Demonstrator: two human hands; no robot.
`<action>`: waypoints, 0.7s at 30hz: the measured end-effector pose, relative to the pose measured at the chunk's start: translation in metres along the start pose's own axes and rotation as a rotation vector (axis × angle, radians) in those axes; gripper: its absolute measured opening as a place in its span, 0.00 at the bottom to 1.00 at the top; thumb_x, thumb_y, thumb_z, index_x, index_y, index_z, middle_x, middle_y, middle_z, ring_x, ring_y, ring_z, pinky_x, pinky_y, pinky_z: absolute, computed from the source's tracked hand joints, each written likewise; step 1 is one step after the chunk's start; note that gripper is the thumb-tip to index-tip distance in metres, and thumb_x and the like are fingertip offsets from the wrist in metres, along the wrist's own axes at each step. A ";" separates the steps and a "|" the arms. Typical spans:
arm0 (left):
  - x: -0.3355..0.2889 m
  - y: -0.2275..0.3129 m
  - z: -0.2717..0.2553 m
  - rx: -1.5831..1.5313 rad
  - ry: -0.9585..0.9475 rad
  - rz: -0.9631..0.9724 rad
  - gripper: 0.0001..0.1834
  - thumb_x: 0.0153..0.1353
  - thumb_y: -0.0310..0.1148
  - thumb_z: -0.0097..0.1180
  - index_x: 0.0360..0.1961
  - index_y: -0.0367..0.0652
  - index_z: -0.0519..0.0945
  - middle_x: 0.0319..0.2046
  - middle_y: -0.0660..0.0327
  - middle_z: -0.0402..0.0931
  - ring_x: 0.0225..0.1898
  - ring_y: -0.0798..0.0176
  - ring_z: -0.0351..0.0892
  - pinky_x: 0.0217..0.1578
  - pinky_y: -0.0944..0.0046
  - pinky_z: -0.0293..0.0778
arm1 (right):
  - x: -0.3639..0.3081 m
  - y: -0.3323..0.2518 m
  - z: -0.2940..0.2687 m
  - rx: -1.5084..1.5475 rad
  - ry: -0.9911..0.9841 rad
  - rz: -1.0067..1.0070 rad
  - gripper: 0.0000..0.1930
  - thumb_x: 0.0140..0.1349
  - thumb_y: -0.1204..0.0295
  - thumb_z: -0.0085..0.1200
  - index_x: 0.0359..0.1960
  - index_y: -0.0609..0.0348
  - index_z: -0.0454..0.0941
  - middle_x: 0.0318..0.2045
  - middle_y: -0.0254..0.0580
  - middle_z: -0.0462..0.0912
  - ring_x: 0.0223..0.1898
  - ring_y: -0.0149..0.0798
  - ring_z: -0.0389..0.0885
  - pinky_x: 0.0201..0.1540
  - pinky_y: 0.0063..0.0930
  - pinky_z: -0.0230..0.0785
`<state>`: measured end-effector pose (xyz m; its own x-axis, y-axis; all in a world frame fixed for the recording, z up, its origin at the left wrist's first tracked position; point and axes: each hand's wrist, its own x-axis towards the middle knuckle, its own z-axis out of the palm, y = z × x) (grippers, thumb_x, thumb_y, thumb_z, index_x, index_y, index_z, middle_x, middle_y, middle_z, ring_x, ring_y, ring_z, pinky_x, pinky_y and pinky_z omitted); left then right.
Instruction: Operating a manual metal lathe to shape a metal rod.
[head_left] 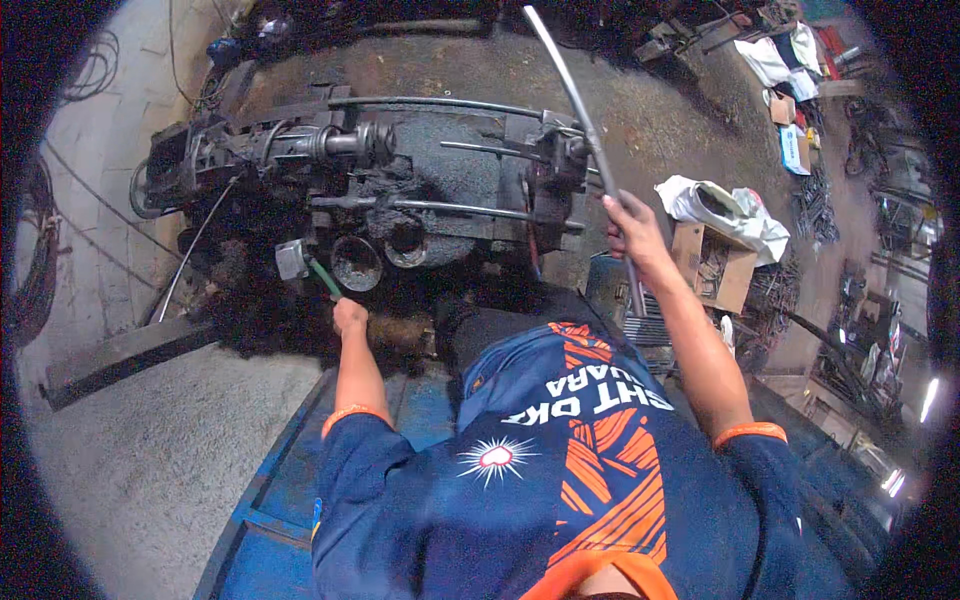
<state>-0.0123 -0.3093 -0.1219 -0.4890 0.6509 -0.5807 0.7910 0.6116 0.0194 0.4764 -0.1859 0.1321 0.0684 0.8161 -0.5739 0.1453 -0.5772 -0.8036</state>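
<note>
My left hand (350, 315) is closed round the green handle of a tool with a blocky grey metal head (293, 260). Whether that head is a scoop or a hammer I cannot tell. The head is over the near side of a dark, greasy machine (340, 145), beside two round cup-like openings. My right hand (637, 238) grips a long, thin metal rod (567, 75) near its lower end. Its bright upper part slants up and to the left, passing in front of the machine's right-hand clamp block (562, 150). Where the rod crosses that block, I cannot tell if they touch.
Long guide bars (440, 208) run across the machine above a bed of dark grit. To the right are an open cardboard box (712, 265), a white sack (705, 207) and scattered metal pieces. A metal beam (130, 360) lies at left; blue metal (270, 520) is below me.
</note>
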 end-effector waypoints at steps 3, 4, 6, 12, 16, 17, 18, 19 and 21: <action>-0.034 0.068 -0.014 0.238 -0.384 0.399 0.19 0.54 0.45 0.56 0.30 0.37 0.82 0.36 0.44 0.79 0.42 0.46 0.78 0.44 0.52 0.72 | 0.006 0.003 0.008 -0.096 -0.024 -0.156 0.16 0.63 0.55 0.51 0.41 0.54 0.70 0.19 0.25 0.62 0.14 0.19 0.58 0.14 0.15 0.52; -0.064 0.103 -0.008 0.051 -0.207 0.361 0.20 0.53 0.47 0.57 0.31 0.38 0.82 0.34 0.46 0.79 0.39 0.46 0.79 0.42 0.53 0.73 | 0.007 0.004 0.005 -0.161 0.002 -0.098 0.22 0.63 0.54 0.50 0.44 0.63 0.72 0.21 0.29 0.68 0.22 0.25 0.62 0.21 0.24 0.57; -0.110 0.187 0.003 -0.491 -0.068 0.576 0.16 0.54 0.45 0.56 0.32 0.41 0.82 0.34 0.46 0.79 0.38 0.44 0.78 0.40 0.53 0.73 | 0.008 0.006 0.001 -0.167 0.001 -0.119 0.21 0.63 0.54 0.50 0.43 0.63 0.72 0.21 0.29 0.68 0.22 0.25 0.63 0.21 0.24 0.57; -0.132 0.320 0.040 -0.494 0.046 0.491 0.19 0.62 0.41 0.40 0.37 0.34 0.75 0.37 0.40 0.76 0.43 0.37 0.74 0.43 0.47 0.69 | 0.011 0.010 0.000 -0.153 -0.026 -0.231 0.17 0.64 0.56 0.50 0.41 0.58 0.71 0.18 0.27 0.65 0.19 0.22 0.62 0.18 0.21 0.55; -0.123 0.317 0.058 -0.576 0.011 0.324 0.16 0.62 0.38 0.40 0.38 0.35 0.74 0.37 0.38 0.75 0.42 0.38 0.75 0.43 0.47 0.70 | 0.008 0.008 0.002 -0.174 -0.033 -0.232 0.16 0.64 0.55 0.49 0.40 0.55 0.70 0.16 0.24 0.62 0.16 0.21 0.60 0.15 0.18 0.54; -0.123 0.315 0.060 -0.576 0.016 0.317 0.16 0.62 0.38 0.40 0.38 0.35 0.74 0.37 0.38 0.75 0.42 0.38 0.75 0.43 0.47 0.70 | 0.008 0.007 0.002 -0.166 -0.036 -0.243 0.16 0.64 0.55 0.49 0.41 0.55 0.70 0.16 0.25 0.63 0.16 0.21 0.60 0.16 0.18 0.54; -0.122 0.312 0.060 -0.382 0.060 0.465 0.15 0.60 0.36 0.43 0.38 0.35 0.75 0.37 0.39 0.76 0.41 0.40 0.77 0.41 0.48 0.72 | 0.008 0.006 0.001 -0.152 -0.045 -0.244 0.16 0.64 0.55 0.49 0.40 0.55 0.70 0.17 0.25 0.63 0.16 0.21 0.60 0.16 0.18 0.54; -0.122 0.312 0.060 -0.183 0.123 0.604 0.14 0.59 0.35 0.45 0.37 0.36 0.76 0.37 0.40 0.76 0.40 0.42 0.78 0.40 0.49 0.74 | 0.008 0.006 0.000 -0.151 -0.051 -0.219 0.16 0.64 0.55 0.49 0.40 0.55 0.70 0.17 0.25 0.63 0.16 0.21 0.60 0.16 0.18 0.54; -0.120 0.313 0.057 -0.101 0.093 0.590 0.13 0.56 0.34 0.47 0.36 0.36 0.77 0.37 0.42 0.77 0.40 0.44 0.79 0.39 0.50 0.75 | 0.009 0.007 0.000 -0.131 -0.056 -0.244 0.16 0.64 0.56 0.49 0.41 0.55 0.70 0.17 0.25 0.63 0.16 0.21 0.60 0.15 0.18 0.53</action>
<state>0.3146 -0.2217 -0.0925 -0.0126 0.9271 -0.3747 0.9020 0.1723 0.3958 0.4785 -0.1821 0.1212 -0.0381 0.9257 -0.3763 0.2771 -0.3520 -0.8940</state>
